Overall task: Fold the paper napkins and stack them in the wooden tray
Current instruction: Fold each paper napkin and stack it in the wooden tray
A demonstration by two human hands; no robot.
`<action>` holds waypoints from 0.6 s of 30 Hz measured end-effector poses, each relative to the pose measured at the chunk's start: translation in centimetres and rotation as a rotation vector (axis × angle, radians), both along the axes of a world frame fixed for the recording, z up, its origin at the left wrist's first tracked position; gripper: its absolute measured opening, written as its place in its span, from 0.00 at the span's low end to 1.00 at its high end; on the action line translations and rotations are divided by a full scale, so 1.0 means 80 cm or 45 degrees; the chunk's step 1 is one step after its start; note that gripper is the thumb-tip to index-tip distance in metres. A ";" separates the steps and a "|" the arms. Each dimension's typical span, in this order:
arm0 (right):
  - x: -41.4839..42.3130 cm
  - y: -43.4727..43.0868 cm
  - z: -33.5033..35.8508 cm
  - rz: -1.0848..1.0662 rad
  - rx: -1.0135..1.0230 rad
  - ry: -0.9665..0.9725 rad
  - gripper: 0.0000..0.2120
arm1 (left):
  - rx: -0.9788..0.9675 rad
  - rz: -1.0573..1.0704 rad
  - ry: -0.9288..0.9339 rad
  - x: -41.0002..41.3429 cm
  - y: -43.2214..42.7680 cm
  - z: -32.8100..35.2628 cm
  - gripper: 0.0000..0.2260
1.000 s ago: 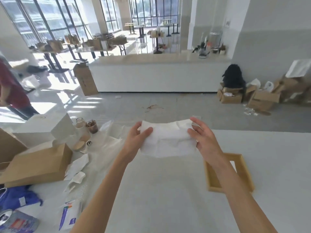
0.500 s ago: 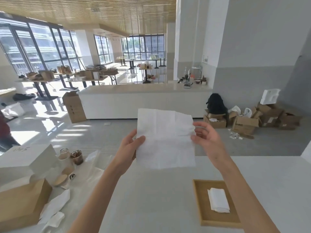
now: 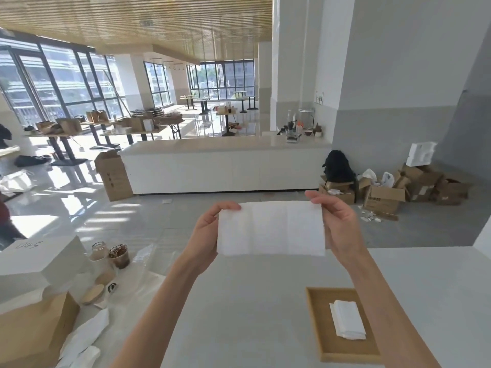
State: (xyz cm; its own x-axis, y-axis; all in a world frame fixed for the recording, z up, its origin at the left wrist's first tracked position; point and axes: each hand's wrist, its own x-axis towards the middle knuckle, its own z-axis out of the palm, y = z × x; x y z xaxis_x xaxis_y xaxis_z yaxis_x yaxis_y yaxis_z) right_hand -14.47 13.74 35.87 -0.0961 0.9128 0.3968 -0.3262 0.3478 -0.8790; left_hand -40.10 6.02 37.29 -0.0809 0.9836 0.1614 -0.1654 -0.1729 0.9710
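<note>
A white paper napkin (image 3: 271, 228) hangs in the air in front of me as a wide rectangle with vertical creases. My left hand (image 3: 206, 232) pinches its upper left corner and my right hand (image 3: 338, 224) pinches its upper right corner. Below and to the right, a shallow wooden tray (image 3: 317, 322) lies on the white table (image 3: 239, 314). A folded white napkin (image 3: 348, 320) rests inside the tray.
At the table's left stand a white box (image 3: 39, 261), a brown cardboard box (image 3: 32, 328), two glass jars (image 3: 109, 254), round wooden lids (image 3: 93, 293) and loose white wrappers (image 3: 85, 338). Beyond the table are a white counter (image 3: 225, 166) and cardboard boxes (image 3: 393, 189) on the floor.
The napkin went from a tall, nearly square sheet to a half-height wide rectangle held by its top corners. The camera tilted upward, and the tray with its folded napkin came fully into view.
</note>
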 end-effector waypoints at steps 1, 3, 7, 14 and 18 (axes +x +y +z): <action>0.002 0.000 0.001 0.015 -0.006 -0.025 0.25 | 0.019 0.001 0.006 0.001 0.001 0.001 0.14; 0.006 0.001 0.004 0.027 -0.026 -0.056 0.25 | 0.049 0.020 0.038 0.003 0.000 0.003 0.12; 0.011 -0.001 0.007 -0.068 -0.026 -0.213 0.19 | 0.057 0.107 0.043 0.004 -0.001 0.003 0.10; 0.012 -0.002 0.013 0.093 -0.123 -0.234 0.16 | -0.005 0.163 0.113 -0.010 -0.003 -0.010 0.12; -0.007 0.000 0.037 -0.105 0.146 -0.689 0.09 | -0.094 0.250 0.196 -0.021 -0.009 -0.020 0.15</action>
State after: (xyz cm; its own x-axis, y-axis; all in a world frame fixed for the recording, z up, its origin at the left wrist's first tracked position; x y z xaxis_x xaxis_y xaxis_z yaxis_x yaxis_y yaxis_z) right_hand -15.04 13.77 38.83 -0.2439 0.8798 0.4081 0.1933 0.4565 -0.8685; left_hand -41.77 5.33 35.69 -0.2513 0.9610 0.1152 0.0150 -0.1152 0.9932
